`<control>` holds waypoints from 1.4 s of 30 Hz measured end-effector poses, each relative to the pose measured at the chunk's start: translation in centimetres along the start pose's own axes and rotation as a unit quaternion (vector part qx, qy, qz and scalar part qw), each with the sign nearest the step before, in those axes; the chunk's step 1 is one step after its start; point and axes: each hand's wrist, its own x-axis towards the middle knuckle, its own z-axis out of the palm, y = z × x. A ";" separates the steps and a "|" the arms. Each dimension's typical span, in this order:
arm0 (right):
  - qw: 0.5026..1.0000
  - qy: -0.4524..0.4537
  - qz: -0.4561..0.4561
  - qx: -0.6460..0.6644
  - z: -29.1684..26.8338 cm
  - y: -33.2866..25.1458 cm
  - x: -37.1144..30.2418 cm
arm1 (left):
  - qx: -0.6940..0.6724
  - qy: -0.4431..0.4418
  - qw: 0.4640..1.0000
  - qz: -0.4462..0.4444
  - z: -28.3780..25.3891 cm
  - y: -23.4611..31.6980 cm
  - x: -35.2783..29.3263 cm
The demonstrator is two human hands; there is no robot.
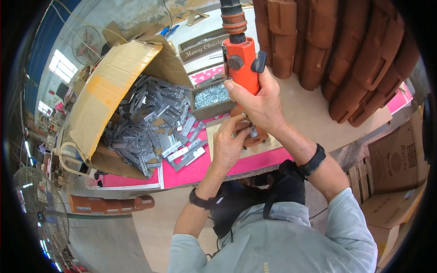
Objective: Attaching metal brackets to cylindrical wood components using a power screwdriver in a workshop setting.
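My right hand (264, 104) is wrapped round the body of an orange power screwdriver (243, 63), which hangs upright from above with a black lever on its side. Below it, a brown piece (258, 139) lies on a pale wooden board (273, 146), with a small grey metal part (253, 132) on it. My left hand (230, 141) is closed beside that metal part, thumb and fingers drawn together; what they pinch is too small to make out. The screwdriver's tip is mostly hidden behind my right hand.
A tipped cardboard box (109, 77) spills grey metal hinges (154, 120) onto the pink tabletop (175, 177) at left. Behind my hands sits a tray of screws (211, 98). Stacked brown curved pieces (327, 45) stand at right, and another brown piece (111, 204) lies lower left.
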 end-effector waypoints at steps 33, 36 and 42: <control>0.999 -0.021 -0.033 -0.007 0.5 0.7 -0.4 | 0.138 0.016 0.981 0.134 -0.4 -0.2 0.0; 0.999 -0.017 -0.040 -0.020 0.6 0.7 -0.3 | 0.129 0.020 0.984 0.124 -0.4 -0.1 0.0; 0.999 -0.020 -0.036 0.000 0.5 0.7 -0.4 | 0.140 0.016 0.981 0.131 -0.4 -0.3 0.1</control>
